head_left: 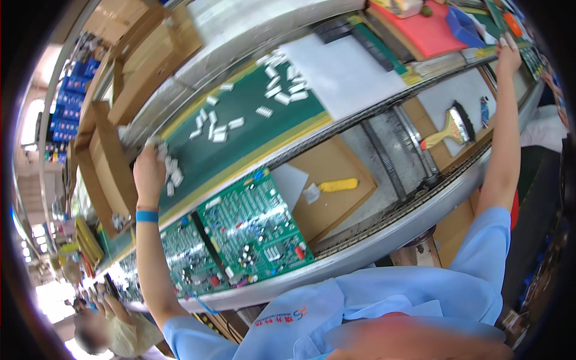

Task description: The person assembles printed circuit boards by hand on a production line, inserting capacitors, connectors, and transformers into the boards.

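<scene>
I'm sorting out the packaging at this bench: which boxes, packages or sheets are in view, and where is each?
Brown cardboard boxes: open, stacked at upper left behind the green mat.
Cardboard box: open, beside the left hand.
White sheet: blank rectangle right of the white parts.
Blue crates: stacked, far left.

A long steel-edged conveyor line runs across the view under bright, even light, with a raised shelf behind it carrying open cardboard boxes. Far left, stacked blue crates stand near what may be a window — glare washes it out.
</scene>
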